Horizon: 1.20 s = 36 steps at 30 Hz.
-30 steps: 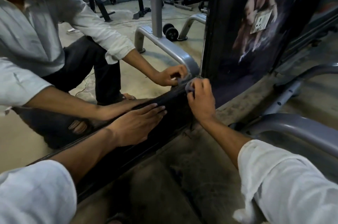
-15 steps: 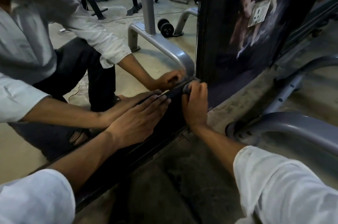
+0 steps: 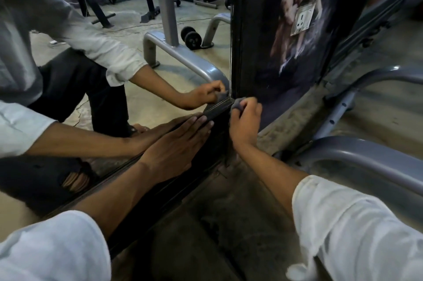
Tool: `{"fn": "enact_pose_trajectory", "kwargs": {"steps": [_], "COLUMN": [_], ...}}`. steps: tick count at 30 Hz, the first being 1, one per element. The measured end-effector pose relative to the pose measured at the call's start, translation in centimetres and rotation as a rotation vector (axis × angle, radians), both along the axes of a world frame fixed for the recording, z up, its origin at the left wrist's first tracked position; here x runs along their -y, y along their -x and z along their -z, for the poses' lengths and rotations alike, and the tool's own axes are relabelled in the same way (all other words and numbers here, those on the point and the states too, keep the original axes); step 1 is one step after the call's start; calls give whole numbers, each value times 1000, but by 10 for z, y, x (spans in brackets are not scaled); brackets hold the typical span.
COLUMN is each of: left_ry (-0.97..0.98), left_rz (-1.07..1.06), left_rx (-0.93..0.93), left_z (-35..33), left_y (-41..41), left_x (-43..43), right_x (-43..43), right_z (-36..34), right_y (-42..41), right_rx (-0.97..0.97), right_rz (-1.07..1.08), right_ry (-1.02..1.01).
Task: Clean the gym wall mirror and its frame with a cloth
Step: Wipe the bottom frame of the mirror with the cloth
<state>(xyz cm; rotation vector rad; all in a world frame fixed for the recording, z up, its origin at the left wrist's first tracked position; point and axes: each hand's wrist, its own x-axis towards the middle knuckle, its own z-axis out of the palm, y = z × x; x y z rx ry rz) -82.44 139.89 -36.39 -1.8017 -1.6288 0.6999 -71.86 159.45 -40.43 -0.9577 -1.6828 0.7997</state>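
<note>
The wall mirror (image 3: 160,88) fills the left half of the view and reflects me crouching. Its black frame (image 3: 174,180) runs along the floor and turns upward at the corner (image 3: 237,51). My right hand (image 3: 243,123) grips a small grey cloth (image 3: 238,103) and presses it against the bottom right corner of the frame. My left hand (image 3: 176,145) lies flat with straight fingers on the bottom rail, just left of the right hand.
A dark wall poster (image 3: 295,35) with a white socket plate (image 3: 303,19) stands right of the mirror. Grey tubular machine legs (image 3: 366,161) curve close on the right. The concrete floor (image 3: 229,235) below is dusty. Benches and a dumbbell appear only as reflections.
My right hand with the cloth has slid slightly down then back up at the frame's corner. My left hand has moved right along the bottom rail, closer to the right hand.
</note>
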Motion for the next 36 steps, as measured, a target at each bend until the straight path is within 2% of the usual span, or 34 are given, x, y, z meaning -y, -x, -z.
{"fn": "enact_pose_trajectory", "kwargs": {"steps": [5,9,13,18,23,26,29,30,32,36], "left_ry": [-20,3,-17,-10,-107,-107,-102,-122,-227,-407], "left_rz": [-22,-25,-1,12,55,50,9,-25,-160,-645], "left_rx": [18,34,14,8,143,352,608,750,1119,1911], "left_z": [-4,2,6,4,-7,-13,-23,-27,-44,-116], "left_y": [2,4,6,1,-3,-3,-14,-22,-46,-97], "left_x": [-2,-2,-3,-4,-2,-2,-1,0,0,-16], "right_x": [-32,-48,-57,-10,48,59,57,55,51,51], "right_z": [-12,-13,-5,-1,2,-5,-22,-33,-63,-140], "right_y": [9,13,10,15,17,13,-7,-16,-36,-87], "right_rx": [-31,-101,-79,-63,51,-35,-130,-185,-286,-292], "right_rz": [143,238,151,116,-17,-96,-319,-399,-416,-441], "right_ry": [123,309,416,487,514,642,882,981,1161,1346]}}
